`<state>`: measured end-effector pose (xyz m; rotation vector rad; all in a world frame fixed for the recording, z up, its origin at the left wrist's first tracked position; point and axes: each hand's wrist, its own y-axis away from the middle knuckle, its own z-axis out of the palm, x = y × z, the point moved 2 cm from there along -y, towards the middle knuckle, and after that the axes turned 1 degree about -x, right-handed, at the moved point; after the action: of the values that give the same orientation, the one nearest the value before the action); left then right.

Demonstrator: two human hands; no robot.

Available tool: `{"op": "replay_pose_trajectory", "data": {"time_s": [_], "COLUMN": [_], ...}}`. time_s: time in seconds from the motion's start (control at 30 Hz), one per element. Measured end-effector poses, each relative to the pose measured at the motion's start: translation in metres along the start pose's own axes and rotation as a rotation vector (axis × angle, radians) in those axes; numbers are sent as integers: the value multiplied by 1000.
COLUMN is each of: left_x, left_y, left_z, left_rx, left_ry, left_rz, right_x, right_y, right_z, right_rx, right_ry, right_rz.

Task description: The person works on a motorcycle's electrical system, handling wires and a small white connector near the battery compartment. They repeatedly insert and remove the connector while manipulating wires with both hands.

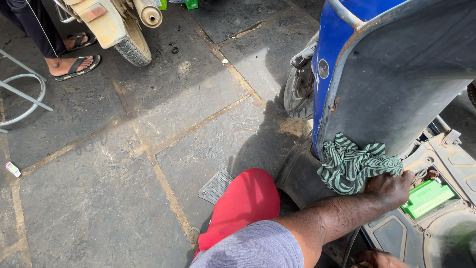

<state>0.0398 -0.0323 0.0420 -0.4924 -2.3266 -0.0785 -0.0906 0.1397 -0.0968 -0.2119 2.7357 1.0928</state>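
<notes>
The left hand point(389, 188) sits at four o'clock in the view, fingers curled onto the lower edge of the striped rag point(354, 166), pinching cloth. The rag hangs at the hand's ten o'clock, its long axis running nine to three along the blue panel point(329, 44). The green battery point(426, 197) lies just beside the knuckles at three o'clock, in the floorboard well point(436, 149). The right hand point(379, 259) shows at the bottom edge; I cannot tell its grip. Open paving point(148, 149) lies at nine o'clock.
</notes>
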Motion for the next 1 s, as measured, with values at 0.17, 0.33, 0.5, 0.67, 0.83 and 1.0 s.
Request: {"op": "replay_pose_trajectory", "data": {"time_s": [0.17, 0.33, 0.5, 0.67, 0.83, 1.0], "left_x": [0, 0, -1, -3, -2, -3], "left_y": [1, 0, 4, 3, 0, 0], "left_z": [-3, -5, 0, 4, 8, 11], "left_rx": [-92, -93, 168, 205, 135, 111], "left_ry": [55, 18, -66, -92, -56, -75], "left_rz": [-17, 2, 155, 196, 191, 177], "right_x": [-5, -27, -50, -62, -63, -61], "right_y": [3, 17, 39, 47, 45, 44], "right_z": [-10, -27, -44, -56, -59, -56], "right_rx": [-156, -126, -82, -85, -166, -159], "right_ry": [-61, -72, -42, -55, -29, -21], "right_rz": [94, 36, 67, 46, 13, 13]}}
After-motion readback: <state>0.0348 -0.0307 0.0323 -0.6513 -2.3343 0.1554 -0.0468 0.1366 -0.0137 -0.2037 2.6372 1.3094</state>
